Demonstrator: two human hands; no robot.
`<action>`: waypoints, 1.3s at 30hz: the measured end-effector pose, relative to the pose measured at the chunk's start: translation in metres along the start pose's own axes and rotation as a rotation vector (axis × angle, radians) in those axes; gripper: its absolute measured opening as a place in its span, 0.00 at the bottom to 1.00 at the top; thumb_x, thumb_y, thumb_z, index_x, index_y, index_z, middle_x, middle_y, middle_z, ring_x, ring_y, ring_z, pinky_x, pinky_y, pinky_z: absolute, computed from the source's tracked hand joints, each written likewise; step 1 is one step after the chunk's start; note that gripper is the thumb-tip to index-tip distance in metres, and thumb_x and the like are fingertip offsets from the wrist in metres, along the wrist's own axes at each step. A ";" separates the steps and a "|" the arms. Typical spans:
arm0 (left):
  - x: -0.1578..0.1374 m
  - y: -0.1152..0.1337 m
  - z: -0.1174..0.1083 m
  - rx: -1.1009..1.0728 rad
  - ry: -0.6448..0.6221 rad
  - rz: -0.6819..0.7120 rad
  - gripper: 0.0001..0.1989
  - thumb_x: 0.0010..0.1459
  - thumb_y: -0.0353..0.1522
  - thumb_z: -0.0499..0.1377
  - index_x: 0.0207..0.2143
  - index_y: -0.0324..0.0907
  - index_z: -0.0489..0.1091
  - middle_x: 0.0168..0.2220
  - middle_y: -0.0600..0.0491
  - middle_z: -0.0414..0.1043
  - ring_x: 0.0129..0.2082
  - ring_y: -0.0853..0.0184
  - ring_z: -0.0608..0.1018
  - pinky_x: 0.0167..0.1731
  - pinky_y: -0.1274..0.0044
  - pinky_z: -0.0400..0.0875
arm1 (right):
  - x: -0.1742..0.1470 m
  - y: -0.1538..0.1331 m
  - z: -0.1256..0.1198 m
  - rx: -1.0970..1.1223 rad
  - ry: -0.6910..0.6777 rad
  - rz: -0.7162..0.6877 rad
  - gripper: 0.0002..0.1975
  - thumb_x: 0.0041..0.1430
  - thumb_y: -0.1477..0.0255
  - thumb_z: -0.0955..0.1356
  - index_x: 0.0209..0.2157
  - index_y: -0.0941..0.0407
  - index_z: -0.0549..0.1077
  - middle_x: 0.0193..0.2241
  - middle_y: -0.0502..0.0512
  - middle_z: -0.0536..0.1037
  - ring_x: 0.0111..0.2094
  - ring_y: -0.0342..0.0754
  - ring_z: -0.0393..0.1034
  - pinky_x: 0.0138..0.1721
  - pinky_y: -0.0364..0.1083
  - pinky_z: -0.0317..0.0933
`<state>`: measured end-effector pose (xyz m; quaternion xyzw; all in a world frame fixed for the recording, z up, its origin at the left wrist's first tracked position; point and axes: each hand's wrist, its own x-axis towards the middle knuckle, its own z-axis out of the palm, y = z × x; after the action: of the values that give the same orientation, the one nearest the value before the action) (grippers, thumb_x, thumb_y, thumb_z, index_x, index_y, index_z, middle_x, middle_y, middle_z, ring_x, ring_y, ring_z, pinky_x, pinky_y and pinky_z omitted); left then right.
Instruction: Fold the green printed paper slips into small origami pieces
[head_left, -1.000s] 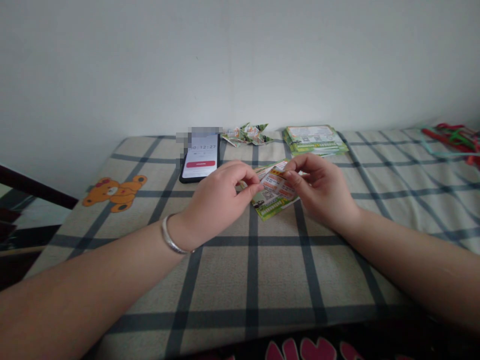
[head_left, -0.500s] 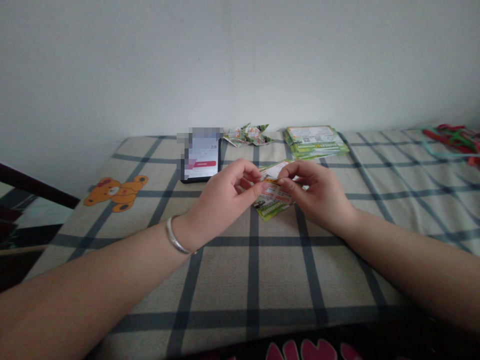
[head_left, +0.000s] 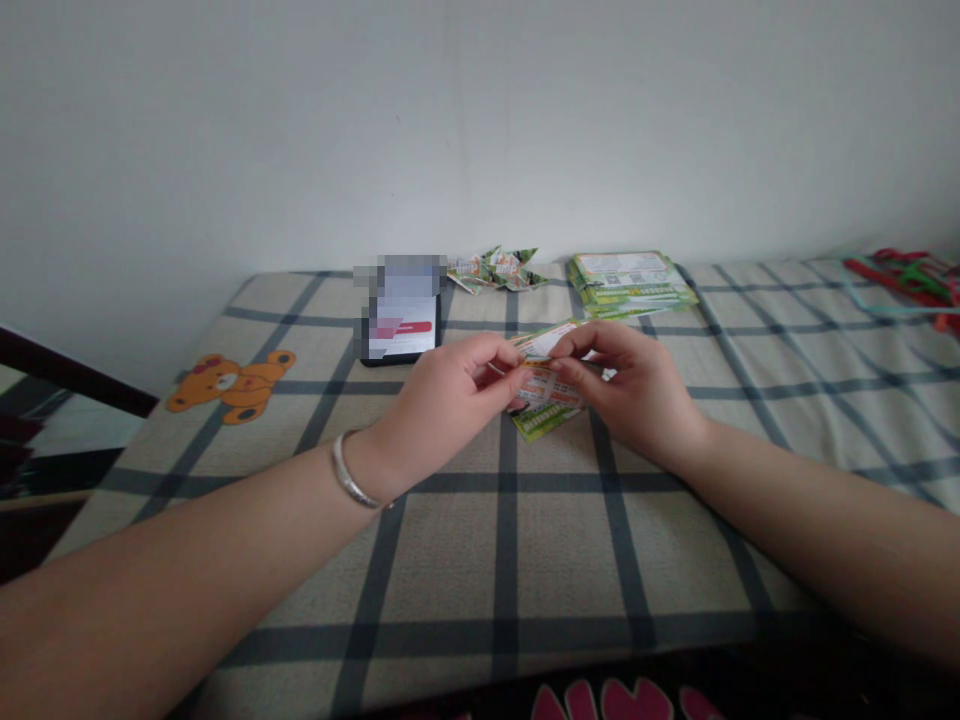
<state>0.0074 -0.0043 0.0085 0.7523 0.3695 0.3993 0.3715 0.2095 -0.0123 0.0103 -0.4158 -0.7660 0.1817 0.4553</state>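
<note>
The green printed card point(head_left: 553, 408) is located right of the phone point(head_left: 416, 343), toward the near side, its far edge pinched between thumb and fingers of the left hand point(head_left: 461, 388) and the right hand point(head_left: 637, 378), with folded papers point(head_left: 496, 268) just right of the phone.

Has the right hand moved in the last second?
Yes, slightly: against the stack of printed cards at the back, the right hand has brought its fingertips left, toward the left hand.
</note>
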 end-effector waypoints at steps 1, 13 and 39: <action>0.000 0.000 0.000 0.003 0.000 0.001 0.04 0.60 0.33 0.60 0.33 0.40 0.71 0.28 0.57 0.75 0.28 0.72 0.78 0.30 0.82 0.73 | 0.000 0.000 0.000 -0.002 0.000 -0.003 0.02 0.59 0.72 0.69 0.33 0.55 0.73 0.30 0.51 0.77 0.31 0.44 0.70 0.32 0.44 0.62; 0.004 0.005 -0.004 0.021 0.063 -0.001 0.05 0.60 0.33 0.58 0.32 0.41 0.69 0.30 0.56 0.73 0.26 0.73 0.75 0.25 0.83 0.71 | 0.000 0.000 0.000 0.037 -0.075 0.099 0.08 0.58 0.66 0.71 0.38 0.54 0.74 0.32 0.51 0.79 0.29 0.44 0.70 0.27 0.44 0.62; 0.006 0.000 -0.004 -0.103 0.087 -0.060 0.07 0.61 0.30 0.57 0.43 0.41 0.69 0.32 0.54 0.76 0.22 0.75 0.75 0.18 0.85 0.70 | 0.001 0.008 0.003 0.296 -0.008 0.239 0.13 0.57 0.61 0.72 0.40 0.52 0.71 0.21 0.45 0.70 0.23 0.43 0.69 0.24 0.44 0.62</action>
<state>0.0065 0.0015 0.0117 0.7027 0.3868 0.4385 0.4053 0.2104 -0.0065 0.0034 -0.4315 -0.6778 0.3470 0.4836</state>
